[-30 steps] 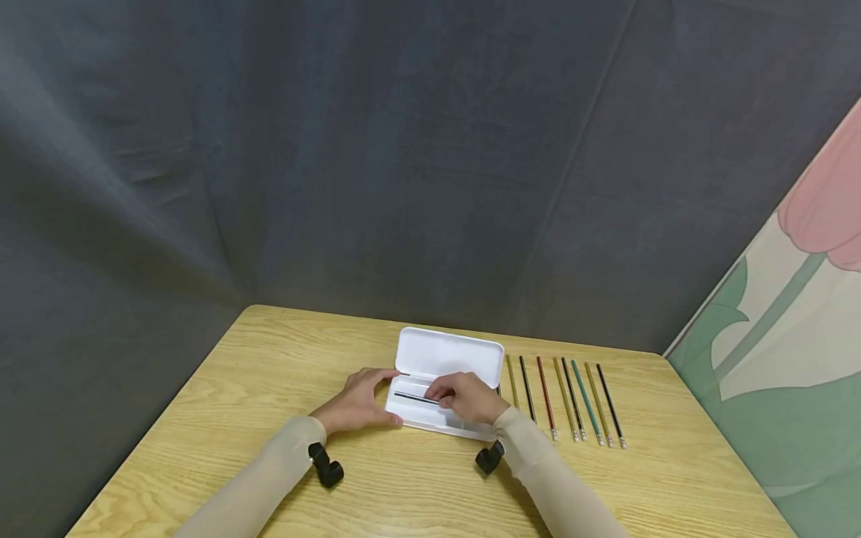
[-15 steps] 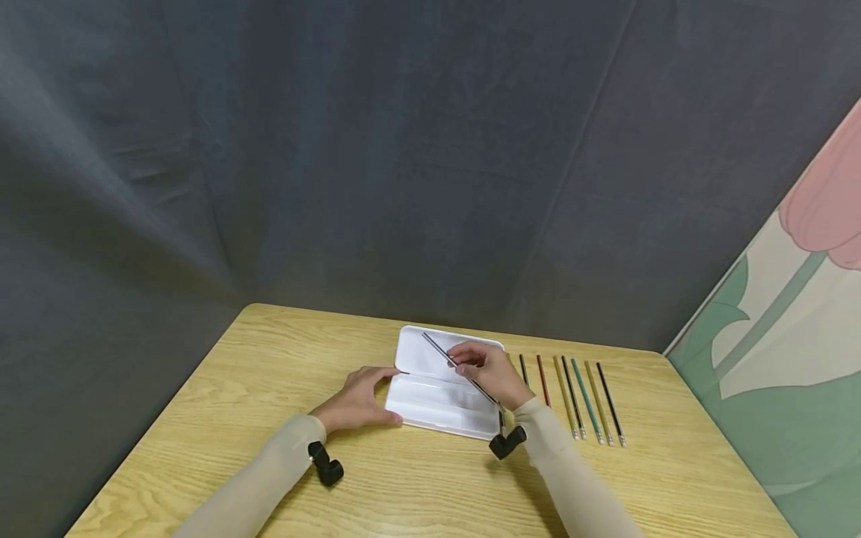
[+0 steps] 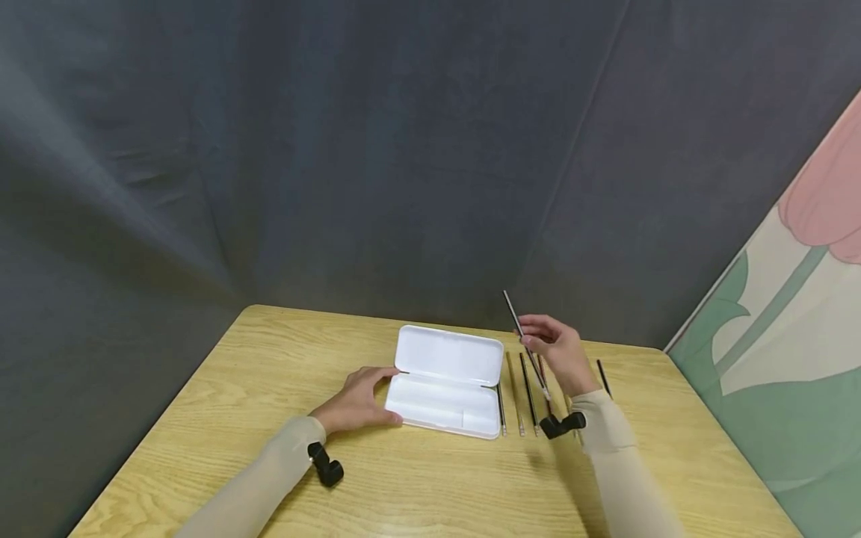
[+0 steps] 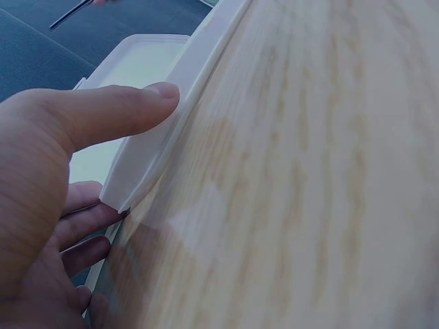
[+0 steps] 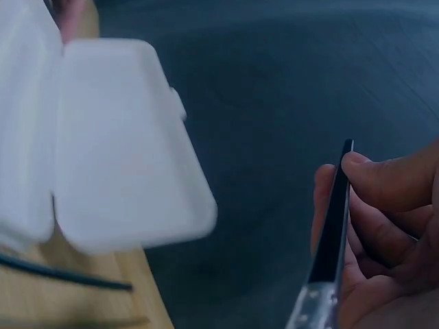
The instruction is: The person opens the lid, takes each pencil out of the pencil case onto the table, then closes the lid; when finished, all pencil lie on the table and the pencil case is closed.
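A white pencil case point(image 3: 430, 403) lies on the table with its lid point(image 3: 449, 354) tipped back, and a low divider shows inside. My left hand point(image 3: 356, 400) grips its left end; the left wrist view shows the thumb point(image 4: 130, 110) on the front wall and the fingers round the end. Raised over the pencils to the right of the case, my right hand point(image 3: 557, 351) pinches a black pencil point(image 3: 514, 315) between thumb and fingers. That pencil point(image 5: 333, 226) slants, its eraser end toward the wrist.
Several pencils lie in a row right of the case, among them a black one point(image 3: 501, 412) beside its edge, a tan one point(image 3: 514, 392) and another black one point(image 3: 529, 392). My right arm hides others. A dark curtain point(image 3: 430, 164) hangs behind the table point(image 3: 323, 336).
My right hand has lifted the black pencil out of the case and carried it up and right, over the row. The left hand keeps its hold on the case.
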A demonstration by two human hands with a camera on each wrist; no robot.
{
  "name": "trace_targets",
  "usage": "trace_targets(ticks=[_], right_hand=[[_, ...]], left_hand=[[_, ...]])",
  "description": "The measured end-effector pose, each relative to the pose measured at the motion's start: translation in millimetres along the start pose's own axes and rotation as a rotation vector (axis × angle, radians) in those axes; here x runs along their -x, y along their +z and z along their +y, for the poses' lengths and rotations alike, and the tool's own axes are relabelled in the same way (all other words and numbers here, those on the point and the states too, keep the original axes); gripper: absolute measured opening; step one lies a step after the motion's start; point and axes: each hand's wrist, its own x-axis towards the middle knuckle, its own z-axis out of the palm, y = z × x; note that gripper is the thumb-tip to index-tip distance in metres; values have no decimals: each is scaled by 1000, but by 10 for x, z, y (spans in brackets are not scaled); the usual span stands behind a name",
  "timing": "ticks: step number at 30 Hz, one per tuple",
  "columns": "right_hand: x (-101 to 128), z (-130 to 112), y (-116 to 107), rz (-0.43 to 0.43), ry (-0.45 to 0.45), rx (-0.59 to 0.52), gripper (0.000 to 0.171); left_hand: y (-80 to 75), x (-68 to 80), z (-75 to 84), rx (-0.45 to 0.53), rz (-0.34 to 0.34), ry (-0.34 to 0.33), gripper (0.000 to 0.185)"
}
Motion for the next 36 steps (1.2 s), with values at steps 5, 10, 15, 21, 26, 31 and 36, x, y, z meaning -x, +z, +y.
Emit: trace_targets(ticks=[5, 10, 15, 21, 26, 31, 36], right_hand=[[92, 17, -468, 89, -28, -42, 40], [214, 74, -845, 147, -44, -137, 41], [339, 243, -1159, 217, -1, -199, 38], [464, 526, -1462, 262, 106, -161, 34], [535, 858, -1615, 271, 248, 138, 39], [572, 1133, -1648, 219, 346, 517, 42], [608, 1229, -1646, 178, 378, 754, 39]], left_hand=[[6, -4, -7, 1, 8, 1, 92], [-1, 4, -29, -7, 10, 15, 91], [-9, 25, -24, -2, -2, 7, 91], [-29, 47, 24, 16, -1, -1, 89], [-38, 42, 49, 8, -7, -1, 88], [-24, 45, 50, 14, -12, -7, 88], [-5, 52, 40, 9, -10, -17, 89]])
